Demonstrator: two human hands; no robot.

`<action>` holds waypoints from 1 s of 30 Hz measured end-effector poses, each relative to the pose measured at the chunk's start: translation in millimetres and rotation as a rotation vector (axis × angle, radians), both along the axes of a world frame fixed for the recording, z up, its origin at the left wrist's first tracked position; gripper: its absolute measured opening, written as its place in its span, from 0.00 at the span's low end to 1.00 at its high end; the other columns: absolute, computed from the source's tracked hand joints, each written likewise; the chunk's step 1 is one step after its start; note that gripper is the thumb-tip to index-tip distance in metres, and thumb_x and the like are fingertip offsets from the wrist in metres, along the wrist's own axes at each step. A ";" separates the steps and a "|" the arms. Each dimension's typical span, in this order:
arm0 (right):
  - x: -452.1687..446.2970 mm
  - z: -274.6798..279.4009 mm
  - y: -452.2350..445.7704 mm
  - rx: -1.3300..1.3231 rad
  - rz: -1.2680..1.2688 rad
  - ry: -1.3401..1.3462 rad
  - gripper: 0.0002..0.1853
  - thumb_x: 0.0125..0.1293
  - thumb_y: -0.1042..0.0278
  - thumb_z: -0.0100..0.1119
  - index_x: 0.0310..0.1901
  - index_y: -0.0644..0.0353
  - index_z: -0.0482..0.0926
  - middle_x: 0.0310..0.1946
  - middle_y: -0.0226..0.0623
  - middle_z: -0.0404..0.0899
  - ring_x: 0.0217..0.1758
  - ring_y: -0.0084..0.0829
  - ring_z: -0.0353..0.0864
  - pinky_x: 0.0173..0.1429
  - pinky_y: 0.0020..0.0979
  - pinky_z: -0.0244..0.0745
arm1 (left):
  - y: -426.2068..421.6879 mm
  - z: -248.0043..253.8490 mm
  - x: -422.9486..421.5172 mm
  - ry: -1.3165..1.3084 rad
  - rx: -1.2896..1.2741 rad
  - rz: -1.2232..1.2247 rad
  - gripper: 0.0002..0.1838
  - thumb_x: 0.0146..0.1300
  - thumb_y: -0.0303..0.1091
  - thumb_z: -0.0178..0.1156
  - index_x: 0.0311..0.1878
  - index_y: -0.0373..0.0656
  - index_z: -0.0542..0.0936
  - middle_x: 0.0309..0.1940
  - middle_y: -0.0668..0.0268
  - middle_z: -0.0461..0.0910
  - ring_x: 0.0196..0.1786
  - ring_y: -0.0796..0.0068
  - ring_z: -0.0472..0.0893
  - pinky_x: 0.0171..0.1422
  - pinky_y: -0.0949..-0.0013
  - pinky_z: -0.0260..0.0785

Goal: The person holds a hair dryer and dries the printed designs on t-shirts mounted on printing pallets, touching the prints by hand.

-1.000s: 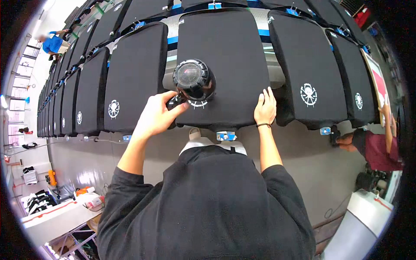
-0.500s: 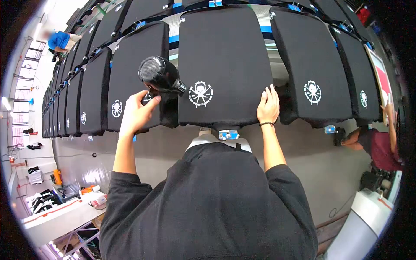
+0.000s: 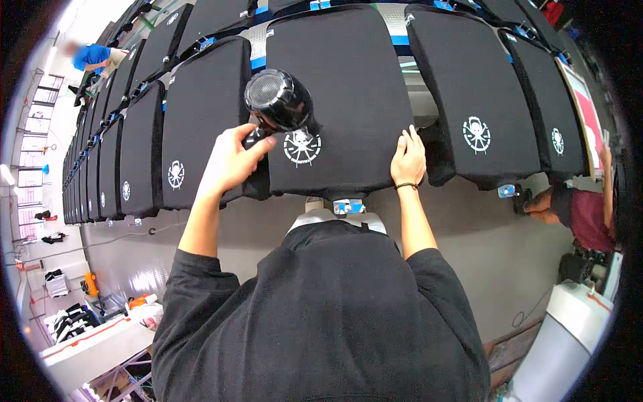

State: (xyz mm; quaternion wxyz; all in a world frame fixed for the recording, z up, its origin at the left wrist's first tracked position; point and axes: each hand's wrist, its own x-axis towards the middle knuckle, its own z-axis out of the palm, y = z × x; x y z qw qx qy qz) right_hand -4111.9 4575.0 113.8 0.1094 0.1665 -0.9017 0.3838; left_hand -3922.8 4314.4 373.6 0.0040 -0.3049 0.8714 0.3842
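Observation:
My left hand [image 3: 234, 158] is closed around the handle of a black hair dryer [image 3: 278, 100]. The dryer hangs over the left part of a black T-shirt [image 3: 345, 87] stretched on a board in front of me. Its nozzle end overlaps the top of a white round print [image 3: 303, 147] with a skull-like figure, partly hiding it. At the shirt's lower right edge lies my right hand [image 3: 408, 161], flat with fingers stretched out and a dark band at the wrist.
More boards with black printed shirts [image 3: 477, 100] stand close on the right and in a long row at left [image 3: 175, 134]. A person in maroon [image 3: 589, 214] is at far right beside a framed screen [image 3: 581, 110]. Another person in blue [image 3: 92, 57] stands far left.
My left hand has moved the hair dryer to the right, from beside the print to over its upper part. My right hand stays at the shirt's edge.

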 end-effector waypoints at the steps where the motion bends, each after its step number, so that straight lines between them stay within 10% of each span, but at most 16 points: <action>1: -0.7 1.0 0.4 0.000 0.001 0.003 0.21 0.76 0.53 0.47 0.56 0.58 0.83 0.68 0.35 0.74 0.69 0.45 0.72 0.71 0.42 0.67 | 1.7 -1.3 3.9 -0.017 -0.003 -0.016 0.19 0.61 0.44 0.68 0.40 0.33 0.83 0.19 0.65 0.78 0.21 0.81 0.77 0.29 0.71 0.70; 30: 2.4 6.6 0.7 0.029 0.000 0.014 0.20 0.76 0.55 0.47 0.55 0.58 0.84 0.65 0.34 0.77 0.67 0.44 0.74 0.71 0.40 0.68 | -16.4 -9.5 1.8 -0.002 0.008 0.080 0.16 0.64 0.43 0.66 0.34 0.37 0.79 0.18 0.71 0.75 0.20 0.85 0.74 0.24 0.75 0.65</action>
